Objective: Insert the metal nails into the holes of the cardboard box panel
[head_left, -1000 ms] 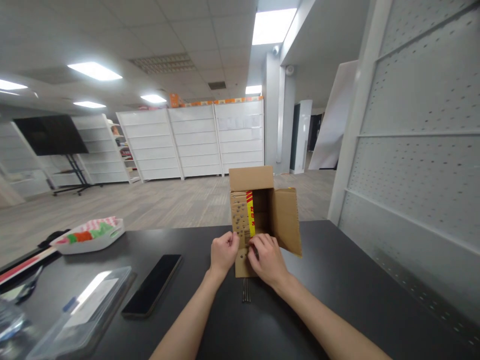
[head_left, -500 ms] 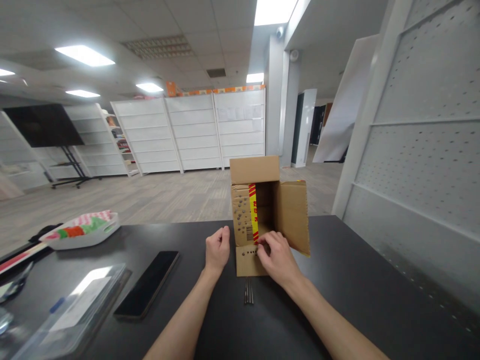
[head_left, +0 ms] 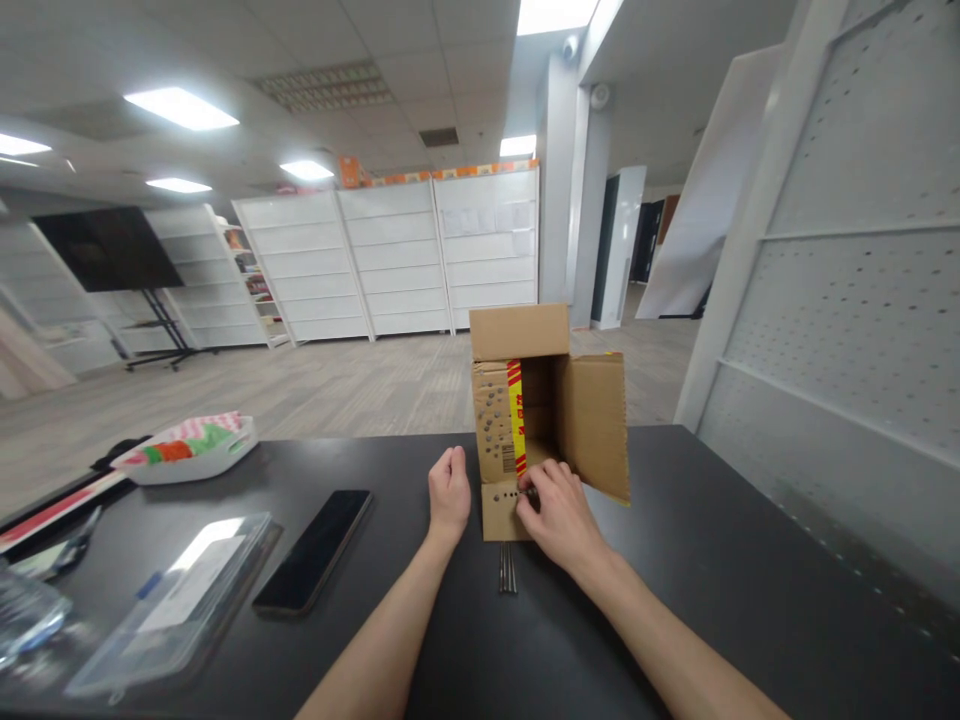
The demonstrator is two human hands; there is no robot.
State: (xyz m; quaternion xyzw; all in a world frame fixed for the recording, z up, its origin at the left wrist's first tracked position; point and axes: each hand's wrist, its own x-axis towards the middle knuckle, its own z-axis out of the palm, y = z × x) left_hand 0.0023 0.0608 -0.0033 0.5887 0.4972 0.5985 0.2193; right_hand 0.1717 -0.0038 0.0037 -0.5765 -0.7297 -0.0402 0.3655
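A cardboard box (head_left: 495,420) stands on the dark table with its open side towards me and its flaps spread. Yellow and red tape (head_left: 517,415) runs down its left front flap, which is dotted with dark round marks or holes. Along the lower flap (head_left: 499,520) is a row of small dark holes. My right hand (head_left: 556,508) is at this flap, fingertips pinched together near the row; what they grip is hidden. My left hand (head_left: 450,495) is a closed fist left of the box, its contents out of sight. Several thin metal rods (head_left: 508,570) lie before the lower flap.
To the left lie a black phone (head_left: 315,550) and a clear plastic case (head_left: 176,600). Farther left are a white basket (head_left: 217,465) with colourful cloth, scissors (head_left: 79,545) and a crumpled clear plastic item (head_left: 30,615). A perforated white panel (head_left: 847,330) rises on the right.
The whole view has shifted slightly, so the scene sits farther right and a little higher. Both hands keep nearly the same places beside the box.
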